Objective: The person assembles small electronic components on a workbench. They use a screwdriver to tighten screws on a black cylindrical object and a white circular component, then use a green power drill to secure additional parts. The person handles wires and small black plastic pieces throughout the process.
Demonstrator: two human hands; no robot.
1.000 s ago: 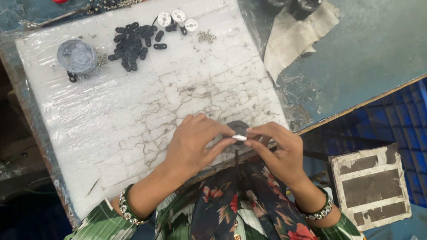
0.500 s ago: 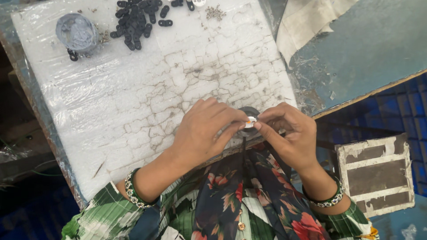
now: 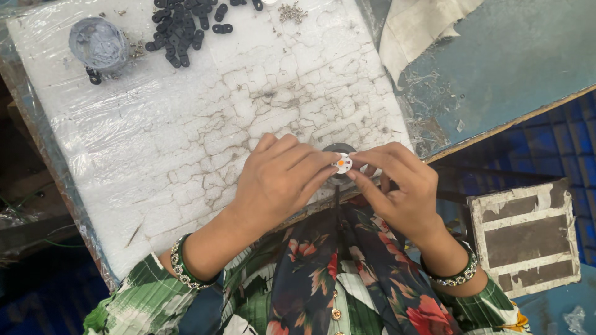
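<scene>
Left hand (image 3: 279, 180), right hand (image 3: 397, 189) pinch small white round part (image 3: 342, 163), flat face up.

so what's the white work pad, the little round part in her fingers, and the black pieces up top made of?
White pad: looks like foam board under clear film; the surface is crazed and cracked, with glossy wrinkles.
Small round part: probably moulded white plastic, matte, with an orange spot; both hands pinch it.
Black pieces: likely plastic or rubber, dull and uniform; too small to tell.

Dark round base (image 3: 335, 151) under hands (image 3: 282, 180)
</scene>
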